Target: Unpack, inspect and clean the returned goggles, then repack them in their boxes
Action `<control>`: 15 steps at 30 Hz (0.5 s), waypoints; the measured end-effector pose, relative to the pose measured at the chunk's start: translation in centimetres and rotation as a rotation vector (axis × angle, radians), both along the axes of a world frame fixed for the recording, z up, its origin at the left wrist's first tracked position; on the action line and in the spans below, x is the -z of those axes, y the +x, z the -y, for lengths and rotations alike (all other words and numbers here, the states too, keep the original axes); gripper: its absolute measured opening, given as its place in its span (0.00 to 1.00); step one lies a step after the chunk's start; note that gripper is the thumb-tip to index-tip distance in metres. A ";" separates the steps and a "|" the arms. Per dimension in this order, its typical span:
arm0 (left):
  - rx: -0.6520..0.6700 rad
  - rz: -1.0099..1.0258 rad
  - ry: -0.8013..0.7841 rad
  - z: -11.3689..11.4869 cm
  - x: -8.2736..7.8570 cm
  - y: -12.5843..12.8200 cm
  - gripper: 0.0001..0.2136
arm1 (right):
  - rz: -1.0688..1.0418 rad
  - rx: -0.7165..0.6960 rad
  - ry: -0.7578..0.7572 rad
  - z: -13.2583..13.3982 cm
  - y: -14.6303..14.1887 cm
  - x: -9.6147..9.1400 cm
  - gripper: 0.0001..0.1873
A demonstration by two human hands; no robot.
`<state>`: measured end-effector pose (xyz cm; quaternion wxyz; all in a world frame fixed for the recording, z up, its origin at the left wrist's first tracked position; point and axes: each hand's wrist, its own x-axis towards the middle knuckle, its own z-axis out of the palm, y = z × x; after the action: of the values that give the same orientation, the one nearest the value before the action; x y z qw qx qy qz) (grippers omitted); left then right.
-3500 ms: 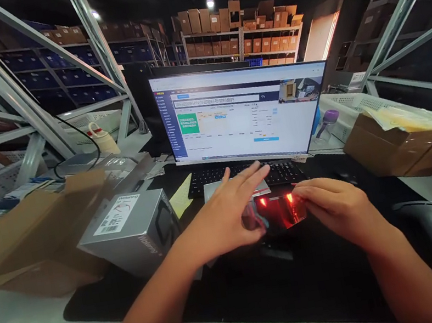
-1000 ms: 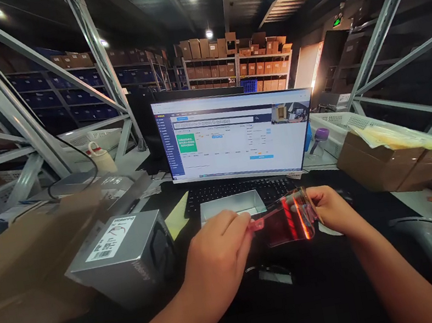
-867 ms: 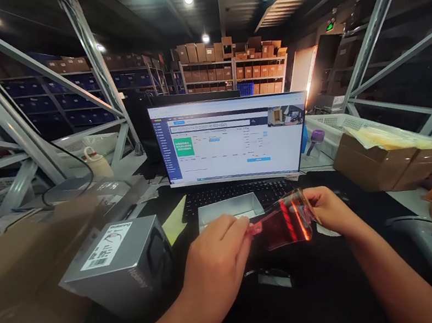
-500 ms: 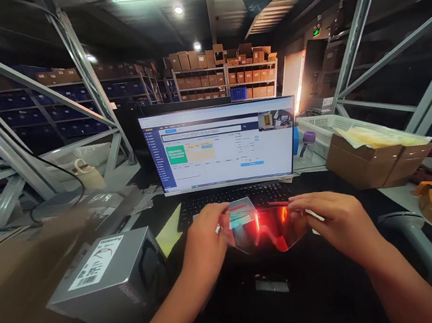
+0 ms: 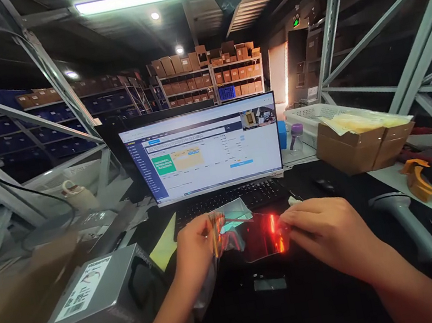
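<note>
Sunglasses (image 5: 259,238) with a large red mirrored lens are held up between my two hands, in front of the keyboard. My left hand (image 5: 194,243) is closed on the left side of the glasses, its fingertips at the lens edge. On the right side, the fingers of my right hand (image 5: 316,221) pinch the other end. Below the glasses, a small clear rectangular piece (image 5: 270,284) lies on the black mat. A grey box (image 5: 98,302) with a white printed label stands left of my left forearm.
Behind my hands are a black keyboard (image 5: 263,192) and a lit monitor (image 5: 207,157). A barcode scanner (image 5: 409,227) lies to the right, near an orange tape dispenser (image 5: 417,180). An open cardboard box (image 5: 352,151) stands farther back; yellow paper (image 5: 164,245) lies at left.
The sunglasses have turned, so the lens now faces more to the right and its left end shows edge-on. Both hands keep hold. The camera view has shifted slightly to the right.
</note>
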<state>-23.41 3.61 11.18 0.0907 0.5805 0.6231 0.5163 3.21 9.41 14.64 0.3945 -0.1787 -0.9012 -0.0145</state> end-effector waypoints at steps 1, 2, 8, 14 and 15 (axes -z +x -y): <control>0.002 0.032 -0.002 -0.1 0.1 0.0 0.09 | 0.008 0.003 -0.006 0.0 -0.1 0.0 0.08; 0.004 0.064 -0.006 -0.2 0.1 0.0 0.09 | 0.015 0.008 -0.013 0.0 -0.2 0.1 0.08; 0.039 0.352 0.018 -0.3 0.1 0.3 0.10 | 0.033 -0.005 -0.108 -1.0 -0.4 0.7 0.10; 0.052 0.396 0.089 0.7 -0.5 0.2 0.13 | 0.023 -0.018 -0.315 -3.4 -1.0 1.7 0.10; 0.062 0.384 0.102 0.9 -0.7 0.1 0.12 | 0.024 -0.024 -0.355 -3.8 -1.1 1.8 0.10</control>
<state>-23.29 2.72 11.91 0.1940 0.4942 0.5492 0.6454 2.11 13.20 12.86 0.3462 -0.2344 -0.8963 0.1475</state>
